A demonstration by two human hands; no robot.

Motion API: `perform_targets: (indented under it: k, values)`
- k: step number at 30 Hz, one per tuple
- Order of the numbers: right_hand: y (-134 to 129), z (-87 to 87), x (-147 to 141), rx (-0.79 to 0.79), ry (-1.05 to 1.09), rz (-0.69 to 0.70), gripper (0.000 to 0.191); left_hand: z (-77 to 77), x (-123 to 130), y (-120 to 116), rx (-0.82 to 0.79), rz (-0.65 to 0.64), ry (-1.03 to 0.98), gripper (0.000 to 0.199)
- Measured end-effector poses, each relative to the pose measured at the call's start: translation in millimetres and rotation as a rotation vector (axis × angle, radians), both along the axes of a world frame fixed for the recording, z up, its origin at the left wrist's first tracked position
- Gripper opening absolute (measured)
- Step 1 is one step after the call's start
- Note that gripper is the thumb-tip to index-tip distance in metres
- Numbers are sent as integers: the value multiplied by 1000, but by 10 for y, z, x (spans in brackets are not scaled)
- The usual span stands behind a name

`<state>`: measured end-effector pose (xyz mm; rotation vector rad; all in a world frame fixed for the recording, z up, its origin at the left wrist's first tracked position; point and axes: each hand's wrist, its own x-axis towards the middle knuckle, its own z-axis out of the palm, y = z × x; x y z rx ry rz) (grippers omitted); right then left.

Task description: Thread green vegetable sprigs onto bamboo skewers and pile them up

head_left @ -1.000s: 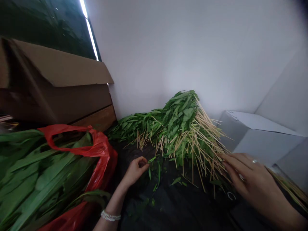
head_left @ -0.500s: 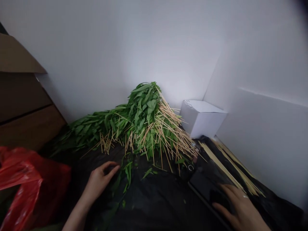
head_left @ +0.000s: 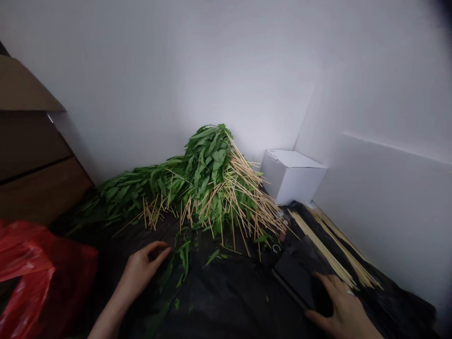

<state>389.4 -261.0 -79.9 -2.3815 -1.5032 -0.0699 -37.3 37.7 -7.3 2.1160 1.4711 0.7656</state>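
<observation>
My left hand (head_left: 146, 263) is over the black sheet (head_left: 233, 292) with its fingers curved and nothing between thumb and fingers. Loose green leaves (head_left: 183, 256) lie just right of it. On the right, my right hand (head_left: 339, 303) has thumb and fingers apart beside a dark flat object (head_left: 294, 278); whether it touches that object is unclear. Behind the hands stands a heap of leafy greens (head_left: 208, 160) threaded on thin wooden sticks (head_left: 254, 197), their bare ends pointing forward and right.
A red plastic bag (head_left: 67, 273) sits at the left, before a brown cardboard box (head_left: 31, 155). At the back right is a white box (head_left: 294, 174). Bare sticks (head_left: 328, 249) lie in bundles along the right wall. A small ring (head_left: 276, 248) is near the heap.
The view has shifted slightly. My right hand has its thumb and fingers spread a bit wider beside the dark flat object. My left hand looks nearly the same.
</observation>
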Motion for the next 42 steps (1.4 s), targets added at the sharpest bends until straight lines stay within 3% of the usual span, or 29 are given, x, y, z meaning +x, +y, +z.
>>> perform_targets:
  k: [6,16,24,28,32,37,42]
  values:
    - [19,-87,44,48,2,-5,60,-23,3,13,-2,1,15,44]
    - [196,42,-122,147,-68,-95,53,-24,10,17,-5,-4,16,42]
    - [273,-96,-220,202,-10,-187,61,-90,4,65,0,-19,33,40]
    - [181,-121,-147,230,37,-121,70,-84,15,55,13,-23,60,40]
    - [12,-53,-73,354,45,-98,57,-109,5,65,-2,1,87,42]
    - [-214,122,-140,435,-115,50,34,-145,-17,102,9,7,106,45]
    - [-383,182,-227,397,-280,222,37,-148,-21,96,2,-7,121,44]
